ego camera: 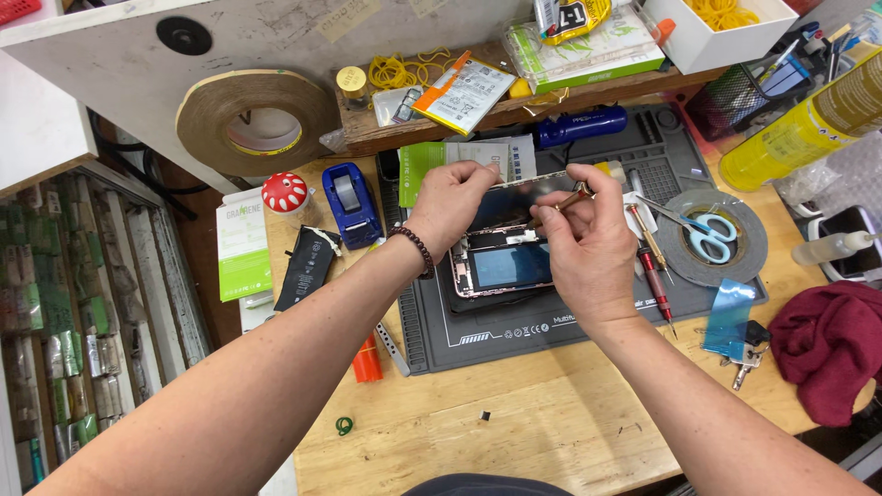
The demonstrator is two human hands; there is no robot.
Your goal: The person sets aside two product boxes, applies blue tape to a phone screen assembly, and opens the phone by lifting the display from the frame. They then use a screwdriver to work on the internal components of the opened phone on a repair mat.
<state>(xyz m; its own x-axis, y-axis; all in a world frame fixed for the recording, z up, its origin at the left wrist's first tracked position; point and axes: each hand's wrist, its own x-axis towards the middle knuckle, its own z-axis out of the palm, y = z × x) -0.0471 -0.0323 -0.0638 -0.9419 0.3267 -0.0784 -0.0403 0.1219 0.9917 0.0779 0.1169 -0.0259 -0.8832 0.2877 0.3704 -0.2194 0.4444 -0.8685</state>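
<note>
An opened phone body [501, 266] lies on a dark grey repair mat [514, 326]. Its screen panel [519, 195] is tilted up from the far edge. My left hand [452, 204], with a bead bracelet on the wrist, pinches the left end of that lifted panel. My right hand [588, 241] grips a thin copper-coloured tool [571, 197] whose tip touches the panel near its middle. Both hands hover directly above the phone and hide its upper part.
Two screwdrivers [654, 268] and blue-handled scissors [703, 234] on a tape roll [730, 266] lie right of the phone. A blue tape dispenser [350, 202], a black battery [306, 266] and a mushroom-shaped container [285, 193] sit left. A maroon cloth [831, 344] is at far right.
</note>
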